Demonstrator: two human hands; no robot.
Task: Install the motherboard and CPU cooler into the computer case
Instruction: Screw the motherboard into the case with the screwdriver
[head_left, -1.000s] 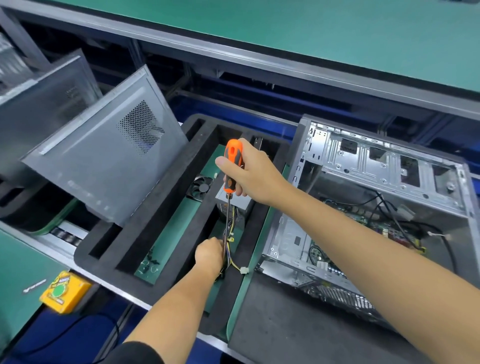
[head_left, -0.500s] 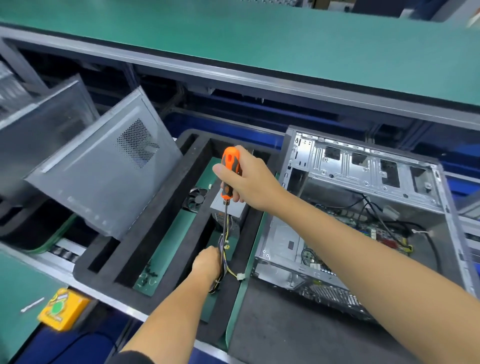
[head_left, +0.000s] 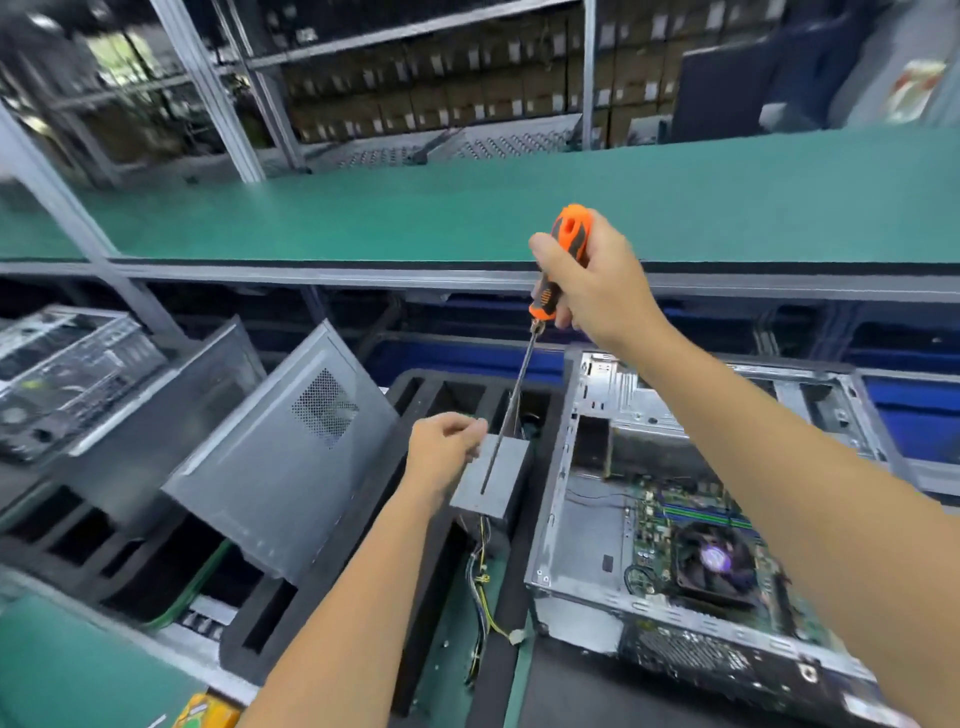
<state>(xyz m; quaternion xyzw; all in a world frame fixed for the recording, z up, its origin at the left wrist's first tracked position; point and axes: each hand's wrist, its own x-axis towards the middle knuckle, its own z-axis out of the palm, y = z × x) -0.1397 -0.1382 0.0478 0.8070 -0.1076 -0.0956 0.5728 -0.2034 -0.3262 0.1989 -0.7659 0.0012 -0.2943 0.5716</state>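
An open silver computer case (head_left: 582, 519) lies on its side at the right. A green motherboard (head_left: 670, 519) sits inside it, with a black CPU cooler fan (head_left: 714, 561) on top. My right hand (head_left: 597, 280) grips an orange-and-black screwdriver (head_left: 563, 249), raised above the case with its long shaft slanting down to the left. My left hand (head_left: 441, 447) grips the left edge of a grey power supply box (head_left: 493, 483), lifted over the black foam tray (head_left: 363, 587). Coloured cables (head_left: 483, 597) hang from the box.
A grey case side panel (head_left: 270, 467) leans in the foam tray at the left. Another open case (head_left: 57, 369) lies at the far left. A yellow box (head_left: 208, 714) sits at the bottom edge. A green shelf (head_left: 363, 218) runs across behind.
My left hand has lifted the power supply up out of the foam tray. My right hand has risen with the screwdriver. The view has tilted up, and the cooler in the case now shows.
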